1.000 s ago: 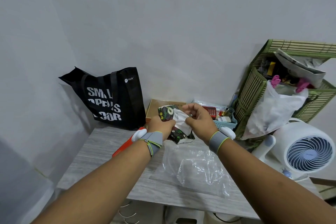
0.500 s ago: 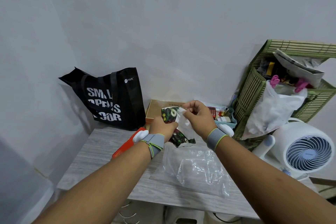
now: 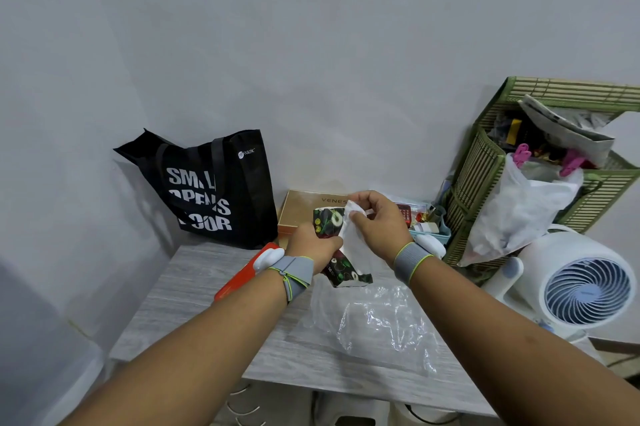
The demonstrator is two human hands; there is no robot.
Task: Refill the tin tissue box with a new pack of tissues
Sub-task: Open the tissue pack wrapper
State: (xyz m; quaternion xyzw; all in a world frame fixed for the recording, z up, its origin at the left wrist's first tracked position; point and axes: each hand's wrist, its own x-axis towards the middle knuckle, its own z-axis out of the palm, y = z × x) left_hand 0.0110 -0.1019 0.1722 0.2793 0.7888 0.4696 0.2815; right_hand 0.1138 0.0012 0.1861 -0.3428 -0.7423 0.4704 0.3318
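Note:
I hold a tissue pack [image 3: 329, 222] with a dark fruit-printed wrapper upright above the grey wooden table [image 3: 194, 297]. My left hand [image 3: 313, 247] grips its middle from the left. My right hand [image 3: 375, 219] pinches a white tissue [image 3: 353, 235] that sticks out of the pack's opened side. A gold-brown tin box [image 3: 299, 209] lies flat behind the pack, near the wall, partly hidden by my hands.
A crumpled clear plastic bag [image 3: 377, 321] lies on the table under my hands. A black tote bag [image 3: 211, 190] leans at the back left, a red flat object [image 3: 239, 278] beside it. A white fan [image 3: 585, 287], green woven shelf [image 3: 485, 169] and blue basket [image 3: 433, 235] crowd the right.
My right hand has risen and drawn the white tissue further out of the pack. The pack and my left hand have lifted slightly too.

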